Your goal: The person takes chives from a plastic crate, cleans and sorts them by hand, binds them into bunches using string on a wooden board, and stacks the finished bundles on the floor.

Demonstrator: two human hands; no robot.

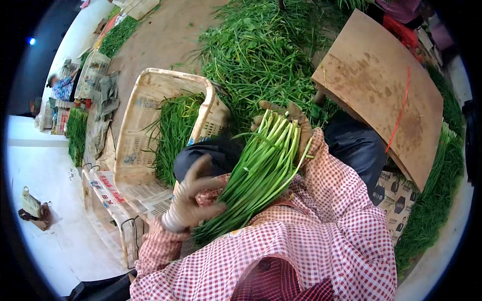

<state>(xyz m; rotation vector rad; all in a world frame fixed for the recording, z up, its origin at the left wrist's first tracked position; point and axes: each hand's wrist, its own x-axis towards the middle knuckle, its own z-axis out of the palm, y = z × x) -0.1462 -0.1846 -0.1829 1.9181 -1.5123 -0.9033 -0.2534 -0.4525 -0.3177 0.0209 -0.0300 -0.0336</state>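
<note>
A bunch of green garlic chives (258,165) lies slanted over my lap, with its pale cut ends pointing away from me and its leafy tips toward the lower left. My right hand (299,123), in a soiled glove, is wrapped round the bunch near the pale ends. Beside the leafy end is my gloved left hand (193,198), blurred by motion, with its fingers spread apart. Whether its fingertips touch the leaves I cannot tell.
A dirty white plastic basket (143,100) with loose chives stands at left. A large chive heap (261,55) covers the floor ahead. On the right is a tilted brown board (386,90) with a red string (401,110). Another person (63,88) sits at far left.
</note>
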